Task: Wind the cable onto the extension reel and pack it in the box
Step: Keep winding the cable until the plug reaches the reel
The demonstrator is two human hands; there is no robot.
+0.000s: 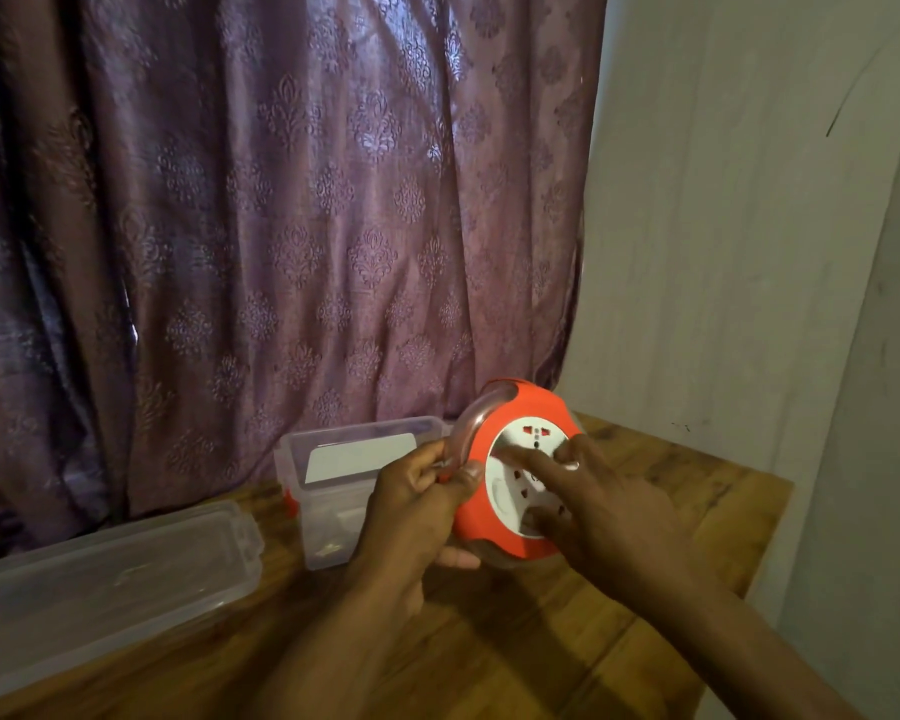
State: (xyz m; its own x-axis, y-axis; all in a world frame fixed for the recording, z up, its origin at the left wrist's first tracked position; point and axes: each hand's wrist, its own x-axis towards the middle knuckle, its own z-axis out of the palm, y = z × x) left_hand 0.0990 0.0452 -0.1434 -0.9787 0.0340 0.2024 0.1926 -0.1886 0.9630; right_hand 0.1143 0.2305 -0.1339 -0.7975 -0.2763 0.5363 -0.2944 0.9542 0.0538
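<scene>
Orange extension reel (494, 491) held tilted above the wooden worktop (661, 491), between both hands.

Left hand (417, 506) grips its clear handle and rim; right hand (598, 506) lies on the white socket face, fingers spread and straight. Just left stands the clear box (333, 491), open, against the curtain (281, 200); its lid (105, 579) lies at the near-left edge. Bare wood spreads near and right, up to the wall (723, 252).

My left hand (417, 491) grips the orange reel (510, 459) by its rim above the bench (645, 491); my right hand (609, 511) presses fingers onto its white socket face (520, 459), beside the clear box (333, 491).
</scene>
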